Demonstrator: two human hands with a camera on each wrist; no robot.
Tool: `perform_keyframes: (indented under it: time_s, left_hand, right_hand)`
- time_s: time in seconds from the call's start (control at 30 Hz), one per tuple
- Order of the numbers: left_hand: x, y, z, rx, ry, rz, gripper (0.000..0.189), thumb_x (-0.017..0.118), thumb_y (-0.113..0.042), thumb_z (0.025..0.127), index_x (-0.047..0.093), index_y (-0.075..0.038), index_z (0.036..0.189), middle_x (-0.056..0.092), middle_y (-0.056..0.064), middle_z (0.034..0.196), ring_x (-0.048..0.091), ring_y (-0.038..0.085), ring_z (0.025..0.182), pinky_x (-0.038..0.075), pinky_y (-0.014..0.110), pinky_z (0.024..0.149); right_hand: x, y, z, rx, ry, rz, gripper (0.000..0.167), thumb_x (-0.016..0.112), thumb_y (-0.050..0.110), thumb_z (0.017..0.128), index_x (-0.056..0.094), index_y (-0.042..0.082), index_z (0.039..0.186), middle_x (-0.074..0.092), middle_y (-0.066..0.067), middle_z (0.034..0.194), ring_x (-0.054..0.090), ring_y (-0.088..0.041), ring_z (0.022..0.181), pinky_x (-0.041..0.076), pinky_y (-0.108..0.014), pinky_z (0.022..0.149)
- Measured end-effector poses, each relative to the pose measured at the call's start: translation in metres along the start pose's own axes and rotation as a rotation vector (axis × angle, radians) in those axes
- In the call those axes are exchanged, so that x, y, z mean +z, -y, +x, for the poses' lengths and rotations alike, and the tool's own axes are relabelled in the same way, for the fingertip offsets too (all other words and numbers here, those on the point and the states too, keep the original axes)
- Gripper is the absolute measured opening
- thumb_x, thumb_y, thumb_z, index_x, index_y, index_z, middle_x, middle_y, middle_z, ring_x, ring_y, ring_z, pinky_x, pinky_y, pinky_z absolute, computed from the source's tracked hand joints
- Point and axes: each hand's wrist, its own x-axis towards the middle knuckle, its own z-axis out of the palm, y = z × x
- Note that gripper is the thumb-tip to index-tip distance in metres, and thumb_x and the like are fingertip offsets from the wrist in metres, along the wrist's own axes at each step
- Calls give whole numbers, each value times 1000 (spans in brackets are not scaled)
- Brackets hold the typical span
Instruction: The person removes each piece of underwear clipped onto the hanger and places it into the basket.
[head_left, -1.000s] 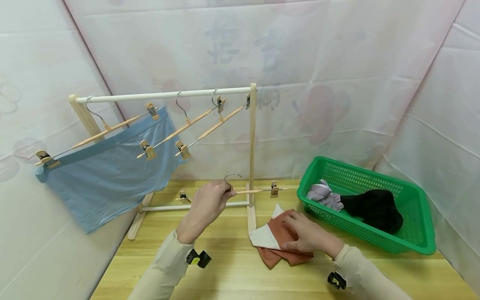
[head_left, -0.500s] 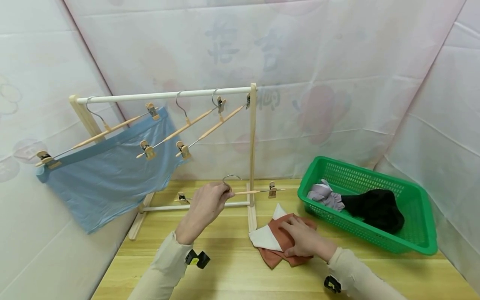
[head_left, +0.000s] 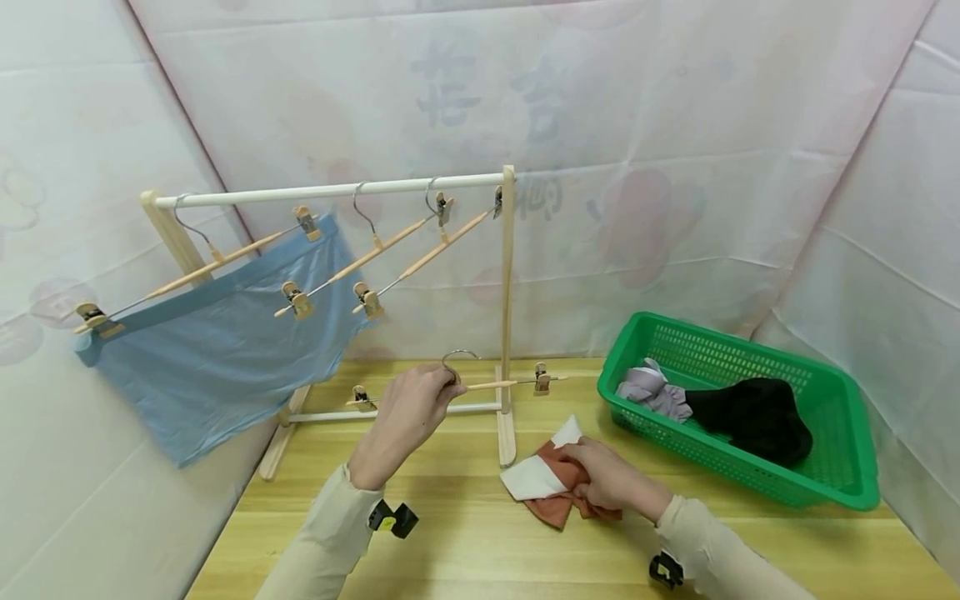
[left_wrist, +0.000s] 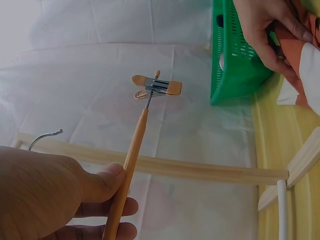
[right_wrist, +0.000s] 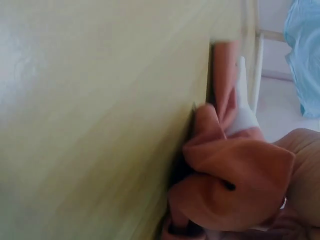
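Note:
My left hand (head_left: 411, 417) holds a clip hanger (head_left: 491, 385) by its middle, in front of the rack's lower bar. In the left wrist view, thumb and fingers close round its wooden bar (left_wrist: 131, 157), with a clip (left_wrist: 159, 86) at the end. On the table to the right, my right hand (head_left: 611, 479) grips a rust-and-white garment (head_left: 546, 479), which is bunched under the fingers. The right wrist view has its rust folds (right_wrist: 235, 175) up close; most of the fingers are hidden there. What kind of garment it is I cannot tell.
A wooden rack (head_left: 506, 292) with a white rail (head_left: 330, 190) stands at the left. Light blue shorts (head_left: 225, 350) and two bare clip hangers (head_left: 375, 250) hang from it. At the right a green basket (head_left: 825, 483) contains grey cloth (head_left: 652, 392) and black cloth (head_left: 753, 421).
The right hand's fingers have closed on the rust-and-white garment, gathering and lifting part of it. My left hand and the hanger have shifted only slightly.

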Motion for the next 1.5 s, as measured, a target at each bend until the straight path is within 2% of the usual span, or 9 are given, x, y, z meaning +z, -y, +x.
perform_keyframes:
  time_s: [0.17, 0.4, 0.57, 0.73, 0.87, 1.0, 1.13, 1.37, 1.5]
  left_hand:
    - [-1, 1, 0, -3, 5, -9, 13, 71, -26, 94, 76, -15, 88, 70, -4, 74, 42, 1, 50, 34, 19, 45]
    - [0, 1, 1, -1, 11, -5, 14, 72, -26, 94, 77, -14, 90, 71, -3, 74, 44, 1, 49, 33, 19, 45]
    - [0, 1, 2, -3, 11, -12, 13, 72, -25, 94, 77, -14, 90, 72, -3, 75, 48, 2, 50, 35, 20, 45]
    - [0, 0, 3, 2, 9, -13, 13, 72, -25, 94, 77, -15, 88, 72, -3, 75, 51, 3, 52, 37, 20, 47]
    - [-1, 0, 2, 4, -6, -14, 12, 73, -24, 93, 77, -14, 88, 72, -3, 75, 50, 3, 51, 36, 20, 46]
    - [-2, 0, 1, 7, -18, -12, 12, 73, -25, 93, 77, -14, 88, 73, -3, 75, 50, 3, 52, 37, 19, 47]
    - [-2, -1, 1, 3, -17, -10, 13, 73, -26, 93, 77, -14, 88, 72, -3, 74, 50, 4, 50, 36, 19, 46]
    - [-6, -2, 3, -3, -14, -5, 14, 72, -27, 94, 77, -15, 88, 71, -4, 75, 51, 4, 52, 37, 20, 47]
    - [-7, -2, 2, -2, -11, -13, 14, 72, -26, 94, 77, -15, 88, 72, -4, 76, 52, 3, 54, 38, 19, 48]
  right_hand:
    - [4, -1, 2, 5, -44, 4, 51, 67, -11, 71, 69, 5, 119, 69, -7, 99, 61, -16, 87, 53, -31, 73]
    - [0, 1, -1, -7, -74, 29, 46, 62, -11, 72, 71, 12, 110, 71, -3, 99, 63, -14, 88, 51, -28, 72]
    - [-13, 9, -7, -87, -130, 60, 50, 60, -13, 73, 72, 13, 114, 74, -2, 104, 67, -15, 91, 52, -26, 72]
    - [-30, 22, -14, -164, -220, 34, 55, 63, -12, 72, 73, 19, 116, 74, 4, 101, 67, -13, 88, 51, -25, 69]
    - [-49, 32, -22, -189, -270, 8, 52, 66, -10, 73, 73, 21, 115, 71, 8, 96, 64, -9, 84, 50, -25, 68]
    - [-71, 42, -32, -186, -268, 37, 55, 65, -11, 74, 71, 22, 118, 68, 8, 96, 58, -5, 82, 45, -22, 66]
    - [-90, 48, -42, -170, -267, 71, 60, 61, -13, 75, 69, 22, 123, 67, 8, 102, 57, -2, 84, 45, -21, 66]
    - [-120, 49, -57, -157, -365, -49, 63, 65, -12, 75, 69, 27, 125, 69, 11, 108, 58, -1, 85, 46, -21, 68]
    - [-140, 43, -69, -121, -385, -87, 66, 68, -9, 77, 67, 30, 130, 69, 8, 116, 62, -6, 92, 50, -23, 70]
